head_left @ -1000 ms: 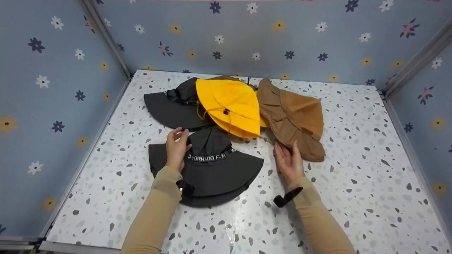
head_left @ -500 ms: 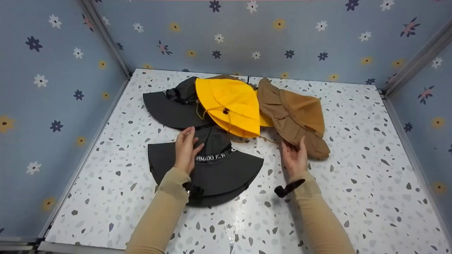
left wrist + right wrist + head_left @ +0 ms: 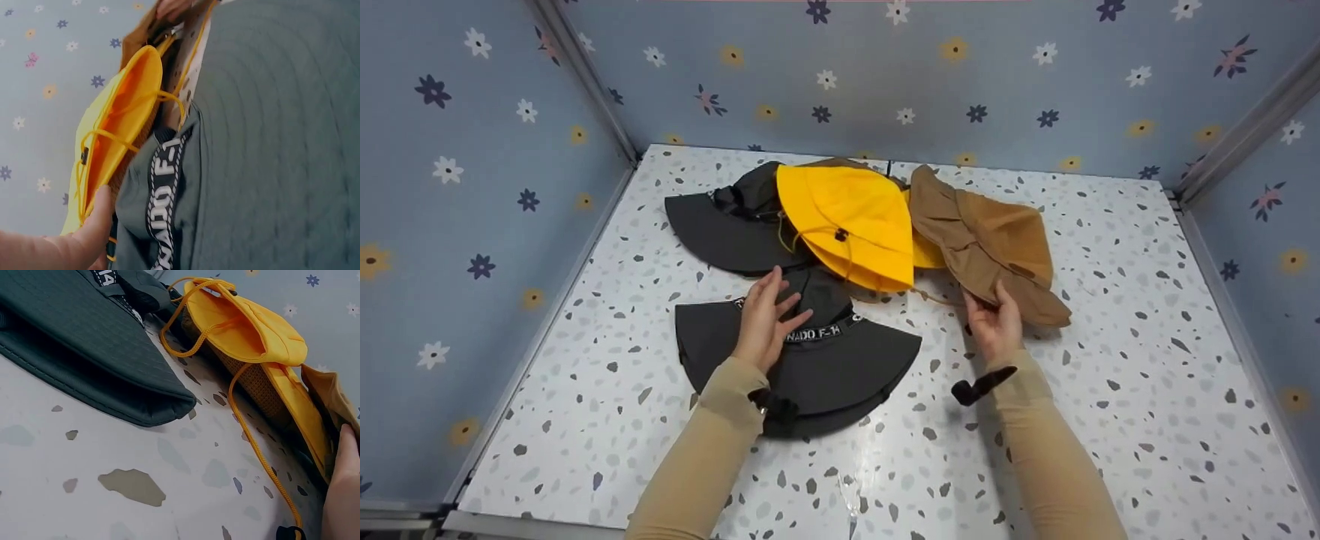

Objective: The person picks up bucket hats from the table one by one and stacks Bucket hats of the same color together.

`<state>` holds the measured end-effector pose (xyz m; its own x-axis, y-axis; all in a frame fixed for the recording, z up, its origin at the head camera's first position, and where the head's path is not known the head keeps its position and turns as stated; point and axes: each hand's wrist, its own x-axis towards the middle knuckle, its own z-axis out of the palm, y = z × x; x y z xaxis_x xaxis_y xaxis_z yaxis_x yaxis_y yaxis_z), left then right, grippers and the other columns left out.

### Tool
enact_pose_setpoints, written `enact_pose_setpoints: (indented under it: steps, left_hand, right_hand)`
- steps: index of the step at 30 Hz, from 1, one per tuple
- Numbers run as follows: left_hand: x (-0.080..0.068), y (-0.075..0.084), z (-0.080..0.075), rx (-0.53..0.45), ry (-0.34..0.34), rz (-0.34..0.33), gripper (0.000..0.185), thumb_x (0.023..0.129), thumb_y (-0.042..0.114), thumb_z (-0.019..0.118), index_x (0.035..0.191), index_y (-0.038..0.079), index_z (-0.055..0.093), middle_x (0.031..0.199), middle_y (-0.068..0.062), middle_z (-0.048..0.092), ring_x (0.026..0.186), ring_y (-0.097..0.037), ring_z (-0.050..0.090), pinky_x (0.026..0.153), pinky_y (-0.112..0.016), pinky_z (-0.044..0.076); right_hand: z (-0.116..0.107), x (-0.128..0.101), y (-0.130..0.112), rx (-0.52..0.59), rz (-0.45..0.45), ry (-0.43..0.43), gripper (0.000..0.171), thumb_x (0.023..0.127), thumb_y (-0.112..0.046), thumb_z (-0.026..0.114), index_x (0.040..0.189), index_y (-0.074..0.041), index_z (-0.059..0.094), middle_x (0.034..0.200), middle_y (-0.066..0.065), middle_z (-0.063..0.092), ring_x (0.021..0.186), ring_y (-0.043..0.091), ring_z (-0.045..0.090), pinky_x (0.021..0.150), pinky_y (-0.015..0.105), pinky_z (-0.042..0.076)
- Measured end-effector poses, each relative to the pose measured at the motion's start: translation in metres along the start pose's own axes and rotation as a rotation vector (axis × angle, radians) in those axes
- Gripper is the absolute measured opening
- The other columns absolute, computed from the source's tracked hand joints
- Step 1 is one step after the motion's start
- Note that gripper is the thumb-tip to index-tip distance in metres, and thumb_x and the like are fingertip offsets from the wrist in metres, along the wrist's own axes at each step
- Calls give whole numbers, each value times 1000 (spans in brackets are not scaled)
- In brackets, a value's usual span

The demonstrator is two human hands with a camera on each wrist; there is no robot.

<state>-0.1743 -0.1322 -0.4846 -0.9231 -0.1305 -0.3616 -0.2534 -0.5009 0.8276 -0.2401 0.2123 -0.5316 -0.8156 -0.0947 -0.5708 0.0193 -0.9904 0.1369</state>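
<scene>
Left hand (image 3: pixel 765 319) lies flat with straight fingers on the crown of the near dark grey bucket hat (image 3: pixel 810 367), the one with the lettered band, folded flat on the speckled tabletop (image 3: pixel 1110 420). Right hand (image 3: pixel 996 324) has fingers curled round the lower brim edge of the brown bucket hat (image 3: pixel 990 244), which sits at the right end of the pile, lifted a bit off the table

My take: best to grip that brown brim near the fold and draw it out slowly, since the yellow bucket hat (image 3: pixel 851 225) and its drawcord (image 3: pixel 256 450) overlap it and could snag. Keep the left palm pressing so the grey one doesn't slide

Fabrics: grey looks like stitched woven cloth, yellow is smooth and floppy, brown is soft and creased. Another dark hat (image 3: pixel 727 225) lies behind, at the left
</scene>
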Motion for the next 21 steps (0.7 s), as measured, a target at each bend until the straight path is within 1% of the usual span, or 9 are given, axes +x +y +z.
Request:
enact_pose_setpoints:
  steps: [3,6,9,12,14,17,19,20,21]
  left_hand:
    - [-2,1,6,-6,-29,-21,59,104,40,49,151,10,30,155,-18,27,140,-37,38,103,-51,49]
    - [-5,1,10,-6,-60,-38,61,103,41,49,152,12,28,155,-17,28,140,-36,39,102,-52,50]
    - [-8,0,14,-4,-93,-48,63,103,41,49,155,13,24,156,-16,27,141,-36,39,102,-53,50]
    - [-10,-1,17,4,-121,-54,65,104,42,49,156,14,22,158,-16,25,141,-37,38,102,-53,49]
    - [-12,-1,19,4,-132,-57,64,104,42,49,156,15,23,158,-17,25,141,-38,38,102,-54,50]
    - [-13,-2,20,-1,-141,-60,63,103,41,49,155,15,24,158,-17,26,140,-39,39,102,-54,50]
    - [-13,-3,21,-8,-144,-62,62,103,41,50,154,14,25,157,-17,26,140,-40,39,102,-55,50]
    - [-13,-3,21,-10,-145,-62,61,103,41,50,153,14,26,157,-17,27,140,-40,39,101,-55,50]
    - [-12,-3,21,-12,-146,-63,61,103,41,50,153,15,26,156,-18,27,139,-40,40,101,-55,50]
  right_hand:
    - [2,0,-1,-36,-12,-18,53,103,-8,49,152,-25,35,153,-8,40,143,11,37,121,36,28]
    - [3,-2,-1,-61,-38,-42,54,105,-4,41,154,-25,30,156,-10,35,144,10,34,121,34,26]
    - [4,-6,-1,-58,-67,-52,54,105,2,35,153,-21,30,155,-8,35,144,10,33,120,32,28]
    - [6,-9,-2,-49,-87,-52,49,103,6,30,148,-16,33,146,-4,39,141,8,34,117,30,32]
    - [6,-12,-3,-45,-104,-43,42,103,8,30,139,-11,36,136,0,44,137,7,37,110,30,41]
    - [8,-15,-3,-15,-119,-29,30,102,9,31,126,-8,40,119,4,47,126,6,43,93,31,52]
    - [10,-16,-2,7,-128,-33,25,102,9,32,120,-6,41,112,6,47,114,9,47,82,34,53]
    - [11,-17,-2,19,-128,-41,24,102,9,32,119,-5,41,111,7,47,109,12,49,79,36,53]
    - [13,-18,-2,29,-134,-44,22,102,9,33,117,-4,41,108,8,46,101,14,50,74,35,51]
